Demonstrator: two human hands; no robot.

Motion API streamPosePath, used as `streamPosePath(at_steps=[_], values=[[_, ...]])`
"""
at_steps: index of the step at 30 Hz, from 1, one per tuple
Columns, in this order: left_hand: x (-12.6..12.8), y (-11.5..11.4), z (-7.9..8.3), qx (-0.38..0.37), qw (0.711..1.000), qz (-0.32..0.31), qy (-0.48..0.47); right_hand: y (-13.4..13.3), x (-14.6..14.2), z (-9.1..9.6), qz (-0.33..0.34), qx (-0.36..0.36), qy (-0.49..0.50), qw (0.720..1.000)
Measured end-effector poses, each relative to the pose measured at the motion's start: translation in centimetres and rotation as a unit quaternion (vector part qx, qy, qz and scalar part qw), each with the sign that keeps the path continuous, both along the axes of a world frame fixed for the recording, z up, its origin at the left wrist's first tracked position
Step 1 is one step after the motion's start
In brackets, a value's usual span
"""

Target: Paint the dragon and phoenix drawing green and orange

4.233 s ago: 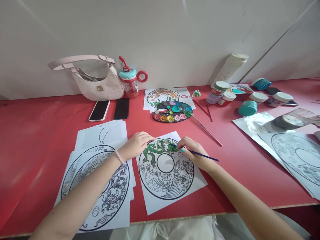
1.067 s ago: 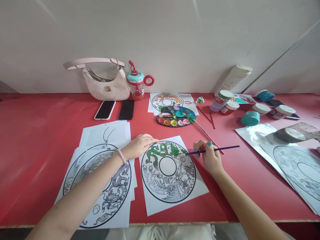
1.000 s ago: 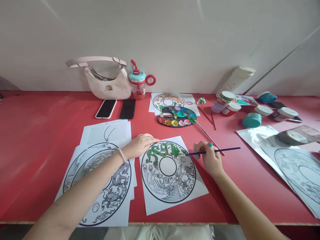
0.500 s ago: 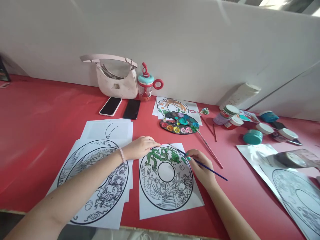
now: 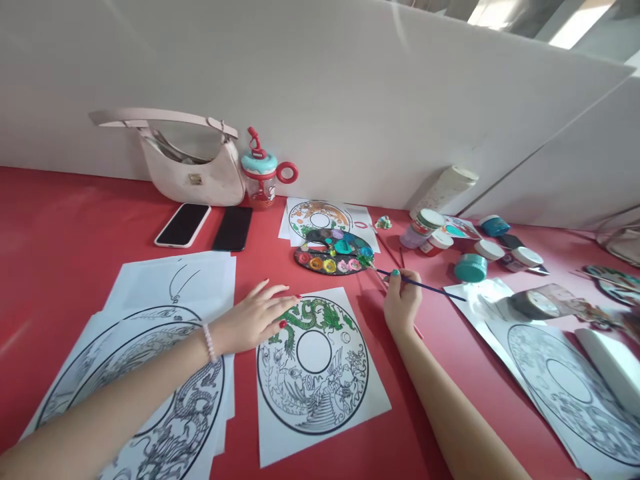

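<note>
My left hand (image 5: pixel 253 319) lies flat with fingers spread on the left edge of a dragon colouring sheet (image 5: pixel 314 371), whose upper dragon is painted green. My right hand (image 5: pixel 401 303) is closed on a thin blue paintbrush (image 5: pixel 425 287). The brush tip reaches the green well at the right end of the black paint palette (image 5: pixel 334 254). A bead bracelet circles my left wrist.
Several outline sheets (image 5: pixel 150 353) lie at the left. Two phones (image 5: pixel 183 225), a pink handbag (image 5: pixel 187 168) and a small bottle (image 5: pixel 261 175) stand by the wall. Paint jars (image 5: pixel 470 267) and more sheets (image 5: pixel 565 367) fill the right side of the red table (image 5: pixel 65 233).
My right hand lifted the brush off the dragon and carried it up to the palette. The left hand's fingers spread flatter on the sheet. The view swung left and tilted.
</note>
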State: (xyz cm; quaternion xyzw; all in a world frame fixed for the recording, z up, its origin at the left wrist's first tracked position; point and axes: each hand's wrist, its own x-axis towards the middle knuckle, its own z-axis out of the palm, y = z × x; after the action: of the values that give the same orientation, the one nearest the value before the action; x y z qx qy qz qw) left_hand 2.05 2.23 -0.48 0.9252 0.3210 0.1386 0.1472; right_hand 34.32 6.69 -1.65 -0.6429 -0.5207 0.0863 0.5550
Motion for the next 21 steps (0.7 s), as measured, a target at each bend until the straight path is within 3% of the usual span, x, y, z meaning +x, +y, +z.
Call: streamPosePath(at_steps=[6,12,18,21], values=[[-0.2,0.0,0.2,0.015,0.999,-0.001,0.042,2.2,0.0,-0.4,-0.003,0.008,-0.052,0.999],[-0.3,0.2,-0.1,0.019,0.997,0.0,0.08,1.9,0.4,-0.6,-0.002,0.006,-0.065,0.998],[0.2,0.8,0.2,0.081,0.992,-0.004,0.098,1.5,0.2,-0.3,-0.013,0.032,-0.044,0.998],[0.8,1.5,0.2,0.096,0.991,-0.009,0.089,1.4,-0.1,-0.3,0.021,0.048,-0.026,0.998]])
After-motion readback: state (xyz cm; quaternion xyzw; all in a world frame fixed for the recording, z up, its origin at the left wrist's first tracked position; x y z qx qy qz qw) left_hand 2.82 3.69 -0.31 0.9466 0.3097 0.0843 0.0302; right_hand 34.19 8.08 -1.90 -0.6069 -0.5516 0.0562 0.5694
